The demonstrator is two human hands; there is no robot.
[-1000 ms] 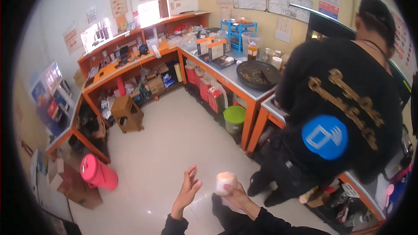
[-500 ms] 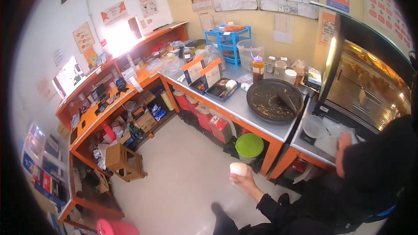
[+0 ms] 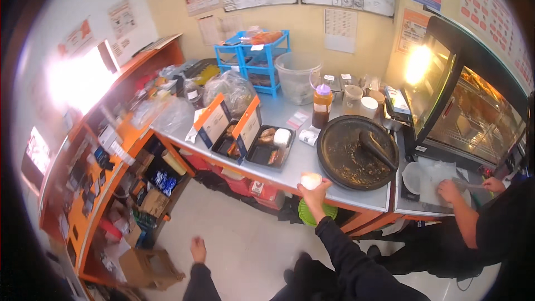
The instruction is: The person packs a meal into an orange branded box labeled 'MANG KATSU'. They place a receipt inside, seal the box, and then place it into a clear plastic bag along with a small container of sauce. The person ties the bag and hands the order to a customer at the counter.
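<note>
My right hand (image 3: 313,194) is shut on a small white rounded bundle (image 3: 311,180), held up by the counter's front edge. It looks like wrapped rice. Left of it on the counter lies an open black meal box (image 3: 266,159) with a similar white bundle (image 3: 282,137) and brown food inside. A second open meal box (image 3: 224,146) stands beside it; both orange-and-blue lids are raised. My left hand (image 3: 198,249) hangs low over the floor, away from the counter, its fingers too blurred to read. Right of the boxes sits a wide dark stone mortar (image 3: 334,159) with a pestle (image 3: 376,149) in it.
A co-worker at the right has one hand (image 3: 447,190) on clear plastic near a lit food display cabinet (image 3: 473,117). Behind the mortar stand a purple-capped sauce bottle (image 3: 322,103) and tubs. A green-lidded bin (image 3: 312,214) is below the counter; a wooden stool (image 3: 147,267) stands left.
My right hand has risen toward the counter edge with the white bundle. My left hand has come into view at the lower left. The view has shifted closer to the counter.
</note>
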